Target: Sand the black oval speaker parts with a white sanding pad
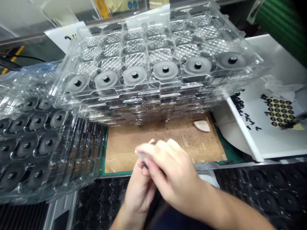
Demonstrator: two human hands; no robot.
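Observation:
In front of me, over the cardboard-covered table, my two hands meet around a small grey-and-black part. Most of it is covered by my fingers, so its full shape is hidden; its grey edge resembles that of the discs in the tray. My left hand is closed on it from below. From above and the right, my right hand also grips it, thumb and fingers pressed together. Beyond my hands, a clear plastic tray tops a stack, with a front row of grey discs with black hubs.
To the left stands another stack of clear trays filled with dark discs. A white bin on the right holds small black pieces and a sheet of round black stickers. A pale offcut lies on the cardboard.

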